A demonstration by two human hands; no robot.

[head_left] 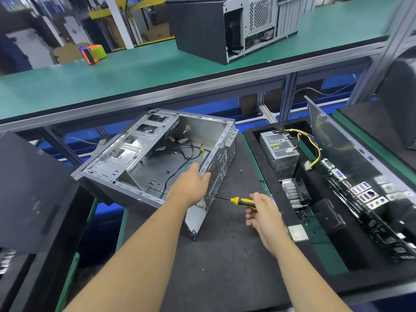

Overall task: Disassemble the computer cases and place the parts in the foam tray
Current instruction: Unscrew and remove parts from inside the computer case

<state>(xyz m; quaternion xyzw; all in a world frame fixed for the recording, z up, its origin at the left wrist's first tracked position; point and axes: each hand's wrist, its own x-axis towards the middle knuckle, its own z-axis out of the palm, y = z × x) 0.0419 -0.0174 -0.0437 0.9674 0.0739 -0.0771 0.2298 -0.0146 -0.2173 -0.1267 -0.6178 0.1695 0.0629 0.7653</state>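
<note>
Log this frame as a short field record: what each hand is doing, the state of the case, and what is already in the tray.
left hand: left hand rests on the rear edge of the open case, fingers fairly straight
right hand: right hand grips the yellow screwdriver
tool tip: at the case's rear lower corner
case state: side panel off, loose cables inside, no board visible
foam tray: right of the case, holds power supply, heatsink, motherboard
second case: on the upper green shelf
</note>
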